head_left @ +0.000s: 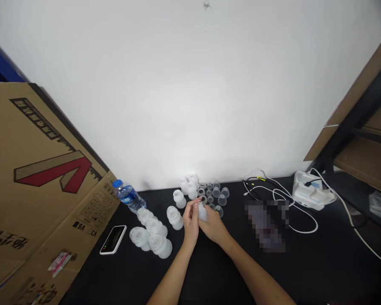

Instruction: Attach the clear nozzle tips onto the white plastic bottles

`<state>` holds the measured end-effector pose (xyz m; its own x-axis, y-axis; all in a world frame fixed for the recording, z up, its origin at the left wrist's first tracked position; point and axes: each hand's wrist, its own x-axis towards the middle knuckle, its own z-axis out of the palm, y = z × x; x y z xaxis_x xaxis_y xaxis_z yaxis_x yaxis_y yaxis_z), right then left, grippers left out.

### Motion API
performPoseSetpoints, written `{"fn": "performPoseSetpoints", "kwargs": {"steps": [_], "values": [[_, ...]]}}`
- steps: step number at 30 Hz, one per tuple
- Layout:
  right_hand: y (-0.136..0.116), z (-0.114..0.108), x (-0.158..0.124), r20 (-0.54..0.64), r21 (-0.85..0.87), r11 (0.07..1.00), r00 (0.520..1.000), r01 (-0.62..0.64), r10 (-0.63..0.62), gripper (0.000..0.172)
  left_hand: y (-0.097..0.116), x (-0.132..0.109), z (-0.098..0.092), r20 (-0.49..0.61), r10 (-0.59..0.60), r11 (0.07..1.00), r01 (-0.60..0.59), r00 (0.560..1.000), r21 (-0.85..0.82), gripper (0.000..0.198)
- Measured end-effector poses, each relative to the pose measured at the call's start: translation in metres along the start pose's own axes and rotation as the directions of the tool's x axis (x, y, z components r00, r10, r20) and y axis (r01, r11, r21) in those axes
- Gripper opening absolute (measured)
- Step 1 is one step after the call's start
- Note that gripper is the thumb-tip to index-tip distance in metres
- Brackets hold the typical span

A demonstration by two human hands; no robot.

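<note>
Both hands meet over a black table (pixel 209 271). My left hand (pixel 190 222) and my right hand (pixel 213 224) are closed together on one small translucent white bottle (pixel 202 212) held just above the tabletop. Several more white bottles (pixel 152 237) lie on their sides to the left of my hands. Others stand upright behind them (pixel 179 198). Several small clear caps (pixel 214 192) sit in a cluster just beyond my fingers.
A large cardboard box (pixel 41 186) fills the left side. A water bottle (pixel 129 197) lies beside it and a phone (pixel 113 239) in front. White cables (pixel 282 197) and a power strip (pixel 311 195) lie at right, under a wooden shelf (pixel 362 140). A white wall stands behind.
</note>
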<state>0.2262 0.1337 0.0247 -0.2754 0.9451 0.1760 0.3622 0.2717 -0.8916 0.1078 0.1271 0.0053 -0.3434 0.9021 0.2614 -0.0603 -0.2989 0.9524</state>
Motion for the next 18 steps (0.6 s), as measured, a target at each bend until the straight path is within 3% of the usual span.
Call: {"fn": "performPoseSetpoints", "kwargs": {"steps": [8,18], "values": [[-0.014,0.003,-0.007,-0.062,-0.215,0.974,0.996,-0.071,0.059,0.015,-0.004,-0.001,0.0,-0.041,-0.012,1.0,0.012,0.999,0.002,0.04],[-0.012,0.008,-0.012,-0.089,-0.352,0.935,0.996,-0.029,-0.003,0.025,-0.007,-0.001,0.001,-0.08,0.015,0.999,-0.012,0.997,0.037,0.04]]}}
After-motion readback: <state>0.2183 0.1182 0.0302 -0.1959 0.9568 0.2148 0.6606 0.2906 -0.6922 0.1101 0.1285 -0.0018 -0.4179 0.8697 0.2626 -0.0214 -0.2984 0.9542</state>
